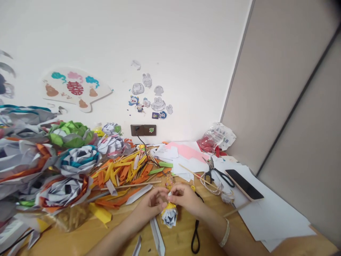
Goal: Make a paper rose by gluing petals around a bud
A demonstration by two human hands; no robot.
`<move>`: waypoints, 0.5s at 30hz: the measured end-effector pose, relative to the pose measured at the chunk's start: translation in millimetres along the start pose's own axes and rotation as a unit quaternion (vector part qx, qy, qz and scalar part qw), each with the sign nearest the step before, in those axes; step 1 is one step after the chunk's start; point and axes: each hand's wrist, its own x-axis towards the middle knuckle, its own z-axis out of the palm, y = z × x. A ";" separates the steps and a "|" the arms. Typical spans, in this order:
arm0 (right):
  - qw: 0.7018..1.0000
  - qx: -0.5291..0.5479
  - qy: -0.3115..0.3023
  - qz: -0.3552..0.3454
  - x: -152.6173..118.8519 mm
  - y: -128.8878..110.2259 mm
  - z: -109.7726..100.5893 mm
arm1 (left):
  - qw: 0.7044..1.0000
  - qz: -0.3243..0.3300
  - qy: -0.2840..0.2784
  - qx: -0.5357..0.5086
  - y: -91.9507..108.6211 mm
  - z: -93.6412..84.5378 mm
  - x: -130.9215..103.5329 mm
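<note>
A small folded-paper flower [169, 217] with white inner petals and a yellow outer layer is between my hands, just above the wooden table. My left hand [153, 202] is closed on its left side, thumb against the yellow paper. At the flower's upper edge, my right hand [185, 199] pinches a small white paper end. Fingers partly hide where that end meets the flower. Folded white paper strips [157, 236] lie below my left hand, and a black cord loop [195, 238] lies below my right.
Large paper flowers [71, 160] crowd the left. Orange and yellow folded strips [125, 169] lie in a heap behind my hands. Black-handled scissors [215, 172], a bead string [210, 186], a phone [243, 185] and white sheets [269, 213] are on the right. A wall socket [143, 130] holds a plugged cable.
</note>
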 end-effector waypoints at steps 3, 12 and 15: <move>0.999 0.029 -0.035 0.029 -1.4 -1.7 0.8 | 1.000 -0.019 0.001 0.016 4.4 0.7 -0.8; 0.997 0.010 -0.072 0.024 -0.3 3.2 -0.9 | 0.996 -0.030 0.019 0.083 4.9 -3.8 1.0; 0.995 -0.011 -0.087 0.035 0.5 2.6 -2.7 | 0.991 -0.031 0.023 0.126 1.6 -7.6 3.6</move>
